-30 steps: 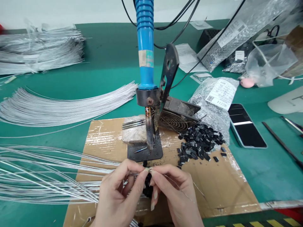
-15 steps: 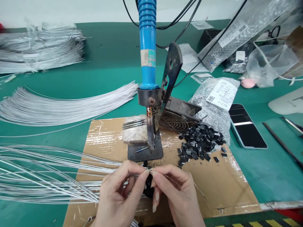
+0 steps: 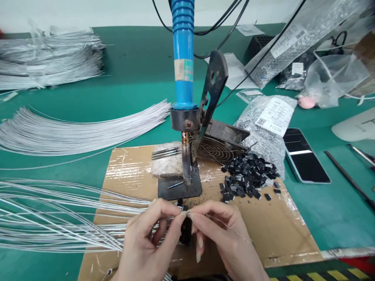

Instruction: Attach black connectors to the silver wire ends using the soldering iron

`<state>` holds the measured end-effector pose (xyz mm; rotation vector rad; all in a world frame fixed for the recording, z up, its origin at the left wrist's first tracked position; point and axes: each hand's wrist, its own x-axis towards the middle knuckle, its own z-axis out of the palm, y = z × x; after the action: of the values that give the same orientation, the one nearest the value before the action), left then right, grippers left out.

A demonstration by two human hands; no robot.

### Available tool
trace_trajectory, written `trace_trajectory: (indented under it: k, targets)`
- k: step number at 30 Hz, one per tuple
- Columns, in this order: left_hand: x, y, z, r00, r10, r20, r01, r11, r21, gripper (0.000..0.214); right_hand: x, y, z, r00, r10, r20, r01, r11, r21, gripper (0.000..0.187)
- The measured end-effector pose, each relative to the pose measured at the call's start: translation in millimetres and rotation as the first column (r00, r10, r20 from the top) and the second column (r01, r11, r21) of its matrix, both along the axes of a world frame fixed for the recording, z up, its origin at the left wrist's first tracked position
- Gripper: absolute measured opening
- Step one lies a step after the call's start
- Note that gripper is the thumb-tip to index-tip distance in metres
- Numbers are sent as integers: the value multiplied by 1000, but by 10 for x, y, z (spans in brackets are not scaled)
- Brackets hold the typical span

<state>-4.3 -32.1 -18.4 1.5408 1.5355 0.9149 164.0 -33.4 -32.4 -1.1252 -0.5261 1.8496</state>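
Meeting in a tight pinch over the cardboard (image 3: 281, 226)

Far left, pale wires (image 3: 96, 230) stream across the green surface (image 3: 131, 84) toward the left hand (image 3: 149, 242), thumb and forefinger clamped on a tiny piece (image 3: 188, 214), too small to make out. In front of the blue-handled iron (image 3: 183, 88), the right hand (image 3: 230, 240) pinches it too, a thin wire (image 3: 218, 221) trailing across! Further right, black chips (image 3: 250, 175) lie heaped, then a phone (image 3: 306, 156).

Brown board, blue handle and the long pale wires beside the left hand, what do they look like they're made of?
Brown board: probably cardboard, mostly matte, judging by its colour and fine ridges.
Blue handle: likely plastic, smooth with a slight sheen and moulded-looking rings.
Long pale wires: silvery, shiny and gently curved, so perhaps bare metal or coated strands; I can't tell which.
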Motion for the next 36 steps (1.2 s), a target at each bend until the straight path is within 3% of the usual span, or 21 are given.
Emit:
trace_trajectory:
  k: [17, 21, 23, 25, 27, 29, 31, 33, 36]
  targets:
    - [55, -93, -165, 995, 97, -13, -96, 993, 70, 10, -312, -109, -37, 946, -288, -146, 274, 956, -107, 27]
    - [73, -93, -160, 991, 131, 15, -132, 991, 35, 8, -339, -123, -46, 939, -294, -179, 280, 955, -101, 23]
    - [74, -71, -131, 988, 153, 21, -153, 988, 5, 10, -270, -134, -41, 940, -277, -199, 268, 961, -67, 32]
    - [74, -39, -88, 985, 173, 27, -172, 985, -25, 10, -130, -159, -39, 948, -274, -162, 275, 961, -11, 55]
    - [75, -7, -44, 980, 193, 39, -190, 980, -62, 8, 64, -194, -50, 952, -304, 41, 300, 950, 88, 70]
    - [77, 16, -11, 976, 209, 55, -203, 974, -102, 5, 272, -217, -85, 824, -414, 387, 318, 903, 290, 56]
    - [79, 27, 7, 976, 212, 56, -204, 971, -123, 6, 457, -215, -144, 604, -441, 664, 181, 887, 424, 25]
    - [78, 30, 11, 979, 198, 39, -192, 974, -119, 7, 590, -185, -216, 427, -434, 793, -13, 874, 485, 10]
    - [73, 32, 10, 985, 173, 8, -171, 980, -103, 8, 681, -118, -302, 316, -440, 841, -252, 815, 521, 10]
